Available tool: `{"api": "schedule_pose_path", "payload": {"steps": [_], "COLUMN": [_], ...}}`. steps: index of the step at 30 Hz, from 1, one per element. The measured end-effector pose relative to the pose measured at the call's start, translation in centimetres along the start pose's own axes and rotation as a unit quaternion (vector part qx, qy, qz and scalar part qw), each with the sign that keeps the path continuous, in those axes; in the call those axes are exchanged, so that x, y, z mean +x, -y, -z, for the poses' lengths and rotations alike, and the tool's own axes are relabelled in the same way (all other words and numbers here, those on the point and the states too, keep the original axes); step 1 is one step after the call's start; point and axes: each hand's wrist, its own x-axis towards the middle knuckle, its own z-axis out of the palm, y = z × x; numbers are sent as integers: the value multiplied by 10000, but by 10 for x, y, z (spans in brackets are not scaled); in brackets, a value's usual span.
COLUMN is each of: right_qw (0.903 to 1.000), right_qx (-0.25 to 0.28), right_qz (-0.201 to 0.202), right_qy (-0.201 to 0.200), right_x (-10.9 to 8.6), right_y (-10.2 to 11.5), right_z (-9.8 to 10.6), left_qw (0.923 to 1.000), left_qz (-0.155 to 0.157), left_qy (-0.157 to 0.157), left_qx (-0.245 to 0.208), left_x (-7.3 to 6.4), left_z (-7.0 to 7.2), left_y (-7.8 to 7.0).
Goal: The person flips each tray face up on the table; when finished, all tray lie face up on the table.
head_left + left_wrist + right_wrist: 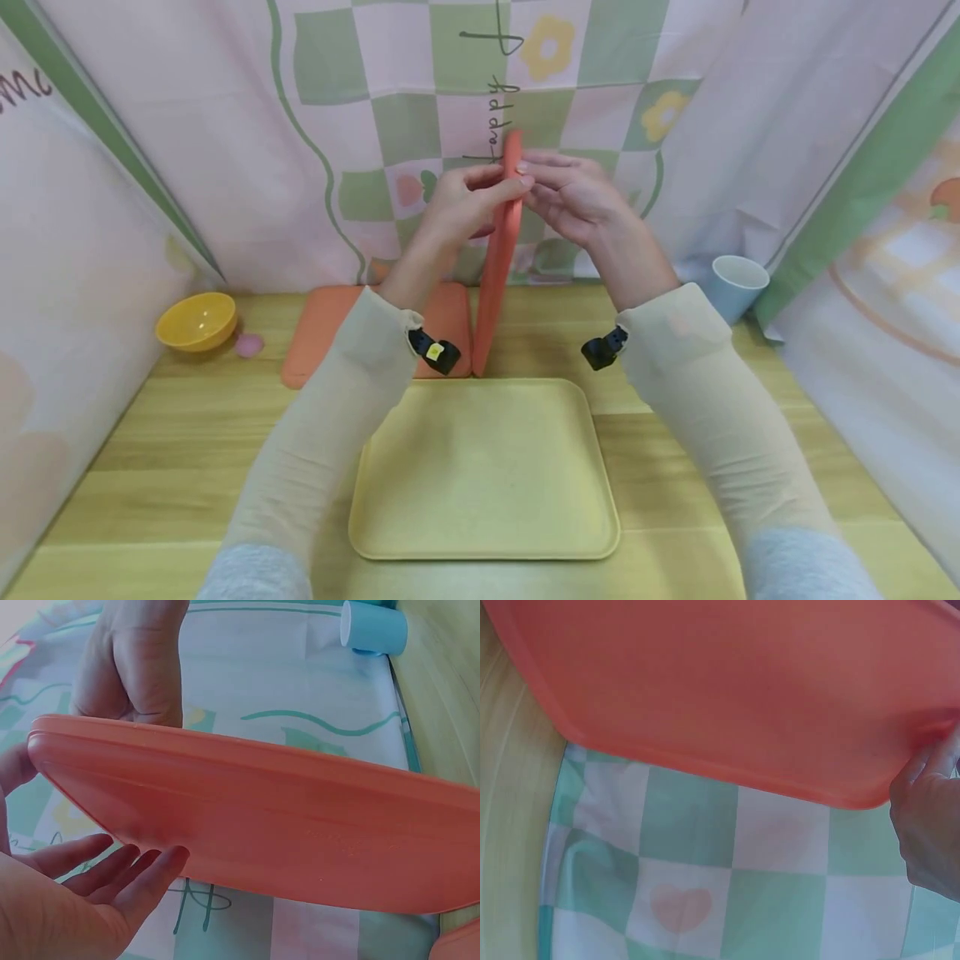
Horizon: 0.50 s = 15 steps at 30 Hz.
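Observation:
An orange tray (495,275) stands steeply on edge at the back of the table, its lower end by the tabletop. My left hand (461,204) pinches its upper end, thumb over the rim and fingers along the left face. The left wrist view shows those fingertips (174,859) against the orange surface and a double line along the rim. From the other side my right hand (573,196) holds the same end. In the right wrist view, this hand's fingers (924,769) lie against the tray's inner face. Another orange tray (442,321) lies flat at left, partly behind my left sleeve.
A pale yellow tray (487,475) lies on the wooden table in front of me. To the left are a yellow bowl (197,323) and a small pink object (249,345). A light blue cup (737,287) stands at the back right. Patterned cloth (405,125) hangs behind.

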Motion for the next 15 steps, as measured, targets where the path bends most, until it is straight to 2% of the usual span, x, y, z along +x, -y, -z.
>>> {"api": "schedule_pose_path", "payload": {"steps": [6, 13, 15], "right_qw": [9997, 9993, 9991], "right_qx": [-2, -238, -309], "right_qz": [1, -222, -281], "right_qy": [232, 157, 119], "right_x": [3, 4, 3], "right_y": [-5, -8, -9], "right_z": [-6, -2, 2], "left_qw": [9995, 9980, 9980], "left_qz": [-74, 223, 234], "left_qy": [-183, -583, -581], "left_qx": [-243, 46, 34], "left_x": [-5, -7, -9], "left_z": [8, 26, 32], "left_y": [0, -2, -2]}}
